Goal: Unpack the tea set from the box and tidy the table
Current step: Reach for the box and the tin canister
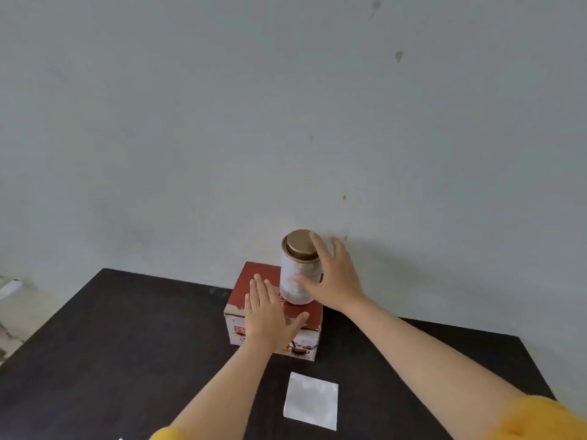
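The left hand (265, 312) rests flat, fingers straight, on the red box (254, 274) on the table (127, 328). The right hand (333, 277) grips the white tin (297, 281) standing upright on the box.

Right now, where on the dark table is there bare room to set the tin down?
Bare table lies left of the red box, between it and the left edge, and on the right beyond the right hand's forearm. Crowded: the box top, with the tin and left hand, and the near middle around the white square.
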{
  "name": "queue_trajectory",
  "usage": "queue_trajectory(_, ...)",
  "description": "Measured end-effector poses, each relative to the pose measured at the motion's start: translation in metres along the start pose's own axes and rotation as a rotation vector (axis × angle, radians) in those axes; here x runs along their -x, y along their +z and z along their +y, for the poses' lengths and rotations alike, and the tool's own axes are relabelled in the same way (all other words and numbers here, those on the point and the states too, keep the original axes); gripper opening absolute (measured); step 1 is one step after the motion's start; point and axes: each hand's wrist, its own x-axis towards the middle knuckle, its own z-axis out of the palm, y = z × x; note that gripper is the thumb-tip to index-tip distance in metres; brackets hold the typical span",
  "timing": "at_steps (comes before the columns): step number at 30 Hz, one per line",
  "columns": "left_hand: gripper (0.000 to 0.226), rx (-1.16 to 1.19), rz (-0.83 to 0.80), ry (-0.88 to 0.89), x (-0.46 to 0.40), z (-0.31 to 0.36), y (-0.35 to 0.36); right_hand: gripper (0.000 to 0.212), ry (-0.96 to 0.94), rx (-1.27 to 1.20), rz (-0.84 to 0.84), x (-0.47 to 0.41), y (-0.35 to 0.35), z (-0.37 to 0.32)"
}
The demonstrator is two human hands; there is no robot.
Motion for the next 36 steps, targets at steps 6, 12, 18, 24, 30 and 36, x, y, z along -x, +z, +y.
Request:
queue_trajectory(6, 0.112, -0.022, 0.007, -0.035, -0.005, -0.002, 0.03, 0.088, -0.005, -0.283, 0.061, -0.001, 0.03, 0.012)
queue_trajectory(12, 0.11, -0.061, -0.017, -0.032, -0.007, -0.002, 0.029, 0.081, -0.009, -0.351, 0.102, -0.004, 0.03, 0.012)
queue_trajectory(18, 0.091, -0.122, -0.015, -0.021, 0.007, 0.017, 0.025, 0.08, 0.014, -0.295, 0.174, 0.021, -0.018, 0.056)
queue_trajectory(24, 0.083, -0.139, 0.029, 0.123, 0.021, 0.072, 0.033, 0.08, 0.158, -0.195, 0.181, 0.08, -0.062, 0.144)
queue_trajectory(30, 0.085, -0.261, -0.031, 0.117, 0.02, 0.094, 0.044, 0.083, 0.384, -0.209, 0.233, 0.138, -0.079, 0.235)
queue_trajectory(36, 0.098, -0.257, -0.037, 0.037, 0.019, 0.097, 0.055, 0.083, 0.584, -0.2, 0.296, 0.164, -0.079, 0.308)
